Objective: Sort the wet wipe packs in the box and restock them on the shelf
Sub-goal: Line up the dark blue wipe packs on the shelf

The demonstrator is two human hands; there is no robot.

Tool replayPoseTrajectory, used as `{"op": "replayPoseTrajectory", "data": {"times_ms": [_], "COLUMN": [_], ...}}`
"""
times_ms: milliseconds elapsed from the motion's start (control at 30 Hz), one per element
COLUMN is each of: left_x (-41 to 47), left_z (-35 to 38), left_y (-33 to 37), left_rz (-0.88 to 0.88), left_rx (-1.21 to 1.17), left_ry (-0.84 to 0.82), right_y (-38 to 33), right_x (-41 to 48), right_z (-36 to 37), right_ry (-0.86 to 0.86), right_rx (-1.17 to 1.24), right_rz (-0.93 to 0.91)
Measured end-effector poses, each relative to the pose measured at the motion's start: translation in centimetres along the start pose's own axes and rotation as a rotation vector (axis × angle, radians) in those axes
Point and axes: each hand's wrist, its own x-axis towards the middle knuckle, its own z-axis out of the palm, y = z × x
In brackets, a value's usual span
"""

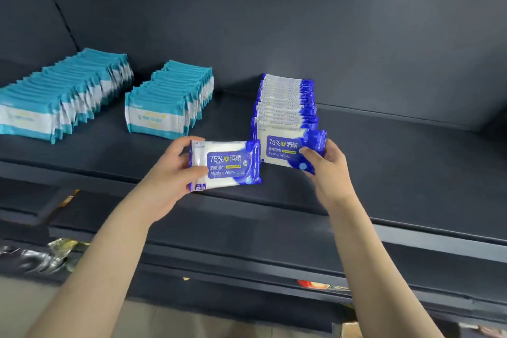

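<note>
You've got one blue-and-white pack (227, 164) in your left hand (175, 170), fingers (189, 143) curled over its top left corner and thumb pressed on the front, holding it just in front of the shelf (397, 159) edge. It's a flat soft pouch, white on the left, with a blue label panel reading "75%" and "Alcohol Wipes", some Chinese text and a deep blue right end. Your right hand (326, 170) is gripping a second identical pack (285, 149) by its blue right end, fingers wrapped round the edge, right at the front of the blue row (285, 101) standing on the shelf. I honestly can't tell if that pack is already sitting on the shelf or just touching the row. To the left, well apart, are two rows of teal-and-white packs, a long one (63, 96) cut off by the left edge and a shorter one (170, 101) beside it; their print is too blurry to read. The small label at the bottom left of your left pack is unreadable too. On the lower shelf there's some crinkly silver packaging (41, 258) and a red-orange thing (315, 284), both mostly hidden, and a cardboard corner (348, 331) at the bottom that's cut off.
</note>
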Motion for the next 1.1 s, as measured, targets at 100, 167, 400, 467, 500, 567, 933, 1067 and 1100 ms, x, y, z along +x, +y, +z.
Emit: {"op": "replayPoseTrajectory", "data": {"times_ms": [100, 167, 400, 467, 500, 567, 933, 1067, 1100], "left_x": [0.6, 1.4, 5.2, 6.0, 6.3, 6.9, 8.8, 9.0, 8.9], "left_z": [-0.2, 0.2, 3.0, 3.4, 3.6, 4.0, 5.1, 5.4, 5.4], "left_y": [0.2, 0.4, -0.1, -0.4, -0.6, -1.0, -1.9, -2.0, -2.1], "left_rz": [0.058, 0.083, 0.240, 0.286, 0.313, 0.372, 0.531, 0.542, 0.546], "left_rx": [0.115, 0.154, 0.378, 0.428, 0.450, 0.499, 0.707, 0.713, 0.705], "left_ry": [-0.116, -0.151, -0.031, 0.009, 0.025, 0.059, 0.023, 0.020, 0.021], "right_y": [1.1, 1.4, 1.3, 1.2, 1.3, 1.5, 1.3, 1.2, 1.1], "right_x": [0.2, 0.4, 0.4, 0.2, 0.0, -0.2, 0.2, 0.2, 0.3], "right_z": [0.7, 0.8, 0.7, 0.8, 0.9, 0.9, -0.3, -0.8, -1.0], "right_ry": [0.014, 0.018, 0.031, 0.000, -0.016, -0.010, 0.045, 0.061, 0.056], "right_rx": [0.068, 0.102, 0.106, 0.045, -0.025, -0.191, -0.506, -0.469, -0.490], "right_rz": [-0.001, -0.010, 0.033, -0.013, -0.038, -0.066, -0.232, -0.244, -0.246]}}
